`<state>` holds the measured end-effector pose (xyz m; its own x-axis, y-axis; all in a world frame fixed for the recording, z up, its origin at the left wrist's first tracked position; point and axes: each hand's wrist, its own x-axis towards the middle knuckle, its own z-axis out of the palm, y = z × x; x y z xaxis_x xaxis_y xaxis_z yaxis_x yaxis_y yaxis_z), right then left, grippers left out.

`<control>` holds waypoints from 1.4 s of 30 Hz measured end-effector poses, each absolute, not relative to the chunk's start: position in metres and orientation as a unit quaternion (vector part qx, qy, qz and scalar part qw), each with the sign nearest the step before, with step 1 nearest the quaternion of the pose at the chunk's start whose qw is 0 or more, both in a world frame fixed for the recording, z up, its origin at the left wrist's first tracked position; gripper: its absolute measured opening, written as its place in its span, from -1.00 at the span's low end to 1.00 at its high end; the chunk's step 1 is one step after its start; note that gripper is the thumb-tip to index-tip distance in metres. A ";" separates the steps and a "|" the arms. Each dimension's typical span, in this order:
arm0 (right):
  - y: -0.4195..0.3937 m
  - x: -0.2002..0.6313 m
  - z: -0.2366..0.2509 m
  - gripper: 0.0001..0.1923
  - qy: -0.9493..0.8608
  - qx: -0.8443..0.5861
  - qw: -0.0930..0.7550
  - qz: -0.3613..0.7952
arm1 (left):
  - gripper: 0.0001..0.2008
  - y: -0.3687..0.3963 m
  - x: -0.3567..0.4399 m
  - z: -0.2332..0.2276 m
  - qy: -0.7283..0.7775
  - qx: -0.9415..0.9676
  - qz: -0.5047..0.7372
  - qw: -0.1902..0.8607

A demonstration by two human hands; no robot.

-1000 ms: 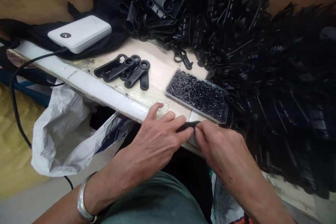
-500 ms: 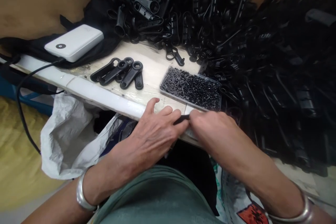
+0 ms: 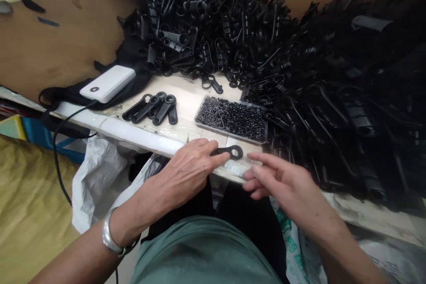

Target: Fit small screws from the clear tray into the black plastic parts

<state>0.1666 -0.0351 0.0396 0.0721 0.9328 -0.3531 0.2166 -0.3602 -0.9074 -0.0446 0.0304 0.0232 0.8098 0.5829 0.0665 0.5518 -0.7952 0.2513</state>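
The left hand (image 3: pixel 186 171) pinched a small black plastic lever with a ring end (image 3: pixel 229 151) at the near edge of the pale worn wooden table (image 3: pixel 189 97), its ring lying just beyond the fingertips. The right hand (image 3: pixel 282 182) hovered just beside it, fingers loosely spread and apparently holding nothing. Just behind lay a shallow clear tray of tiny black screws (image 3: pixel 232 118), with a small cluster of finished black levers (image 3: pixel 153 107) to its left, near a white power bank (image 3: pixel 108 83). A huge heap of black plastic parts (image 3: pixel 299 66) covered the table's right side.

A pale worktable (image 3: pixel 186 97) stands against a brown board wall (image 3: pixel 49 49) above a yellow floor (image 3: pixel 29 204)
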 end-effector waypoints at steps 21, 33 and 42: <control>-0.026 0.146 0.020 -0.53 -0.236 -0.532 0.558 0.592 | -0.42 0.009 -0.038 0.017 0.315 0.936 0.119 0.100; -0.009 0.138 0.035 -0.56 -0.317 -0.543 0.535 0.564 | -0.27 0.011 -0.052 -0.024 0.323 0.916 0.235 0.031; 0.002 0.149 0.046 -0.64 -0.477 -0.574 0.471 0.470 | -0.52 0.012 -0.036 -0.006 0.333 0.902 0.268 0.061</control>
<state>0.1489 0.0016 0.0465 0.1029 0.9906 -0.0903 0.1054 -0.1011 -0.9893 -0.0359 0.0123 -0.0059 0.6343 0.6334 0.4432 0.5674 -0.7708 0.2895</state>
